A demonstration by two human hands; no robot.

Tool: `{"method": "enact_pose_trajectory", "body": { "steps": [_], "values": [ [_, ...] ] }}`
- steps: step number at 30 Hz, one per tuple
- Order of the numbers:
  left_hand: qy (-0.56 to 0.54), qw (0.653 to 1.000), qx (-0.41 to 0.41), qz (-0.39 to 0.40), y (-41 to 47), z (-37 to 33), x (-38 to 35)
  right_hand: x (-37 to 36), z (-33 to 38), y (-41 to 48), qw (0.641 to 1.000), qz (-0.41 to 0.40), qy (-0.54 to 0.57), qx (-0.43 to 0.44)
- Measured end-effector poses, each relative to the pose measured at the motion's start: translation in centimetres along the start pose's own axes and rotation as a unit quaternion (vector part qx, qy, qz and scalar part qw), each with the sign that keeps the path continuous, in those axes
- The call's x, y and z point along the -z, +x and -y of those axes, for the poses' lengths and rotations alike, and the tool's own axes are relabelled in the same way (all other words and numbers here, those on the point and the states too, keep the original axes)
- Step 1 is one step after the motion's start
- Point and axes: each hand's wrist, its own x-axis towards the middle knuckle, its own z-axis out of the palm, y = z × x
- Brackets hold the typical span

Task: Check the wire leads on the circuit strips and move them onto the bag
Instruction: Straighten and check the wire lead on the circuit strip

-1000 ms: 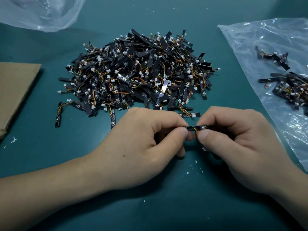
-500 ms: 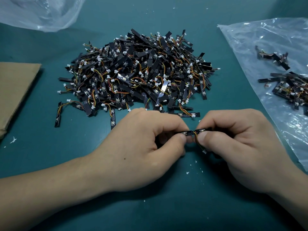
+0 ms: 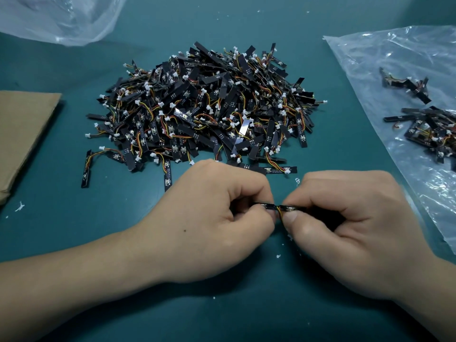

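Note:
A big pile of black circuit strips (image 3: 204, 112) with orange-yellow wire leads and white plugs lies on the teal table. In front of it my left hand (image 3: 209, 225) and my right hand (image 3: 345, 230) each pinch one end of a single circuit strip (image 3: 280, 207), held level between thumbs and forefingers. Its orange and yellow wires show in the gap between my fingertips. The strip's ends are hidden inside my curled fingers. At the right lies a clear plastic bag (image 3: 385, 58) with several strips (image 3: 429, 124) resting on it.
A sheet of brown cardboard (image 3: 22, 134) lies at the left edge. Another crumpled clear bag (image 3: 61, 18) sits at the top left. Small white flecks (image 3: 19, 206) dot the teal surface. One loose strip (image 3: 86, 169) lies left of the pile.
Both hands have shifted slightly down and the strip has been turned between the fingertips, so its wires now show in the gap. The pile and bag are unchanged.

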Motion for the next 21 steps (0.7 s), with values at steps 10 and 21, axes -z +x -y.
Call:
{"method": "enact_pose_trajectory", "body": {
  "steps": [10,21],
  "values": [
    [-0.03,0.999,0.016,0.002,0.18,0.01,0.02,0.02,-0.12,0.02,1.0,-0.026,-0.001,-0.015],
    [0.136,0.99,-0.021,0.029,0.31,-0.12,-0.21,-0.03,-0.13,-0.1,0.999,-0.02,-0.022,0.014]
  ]
}}
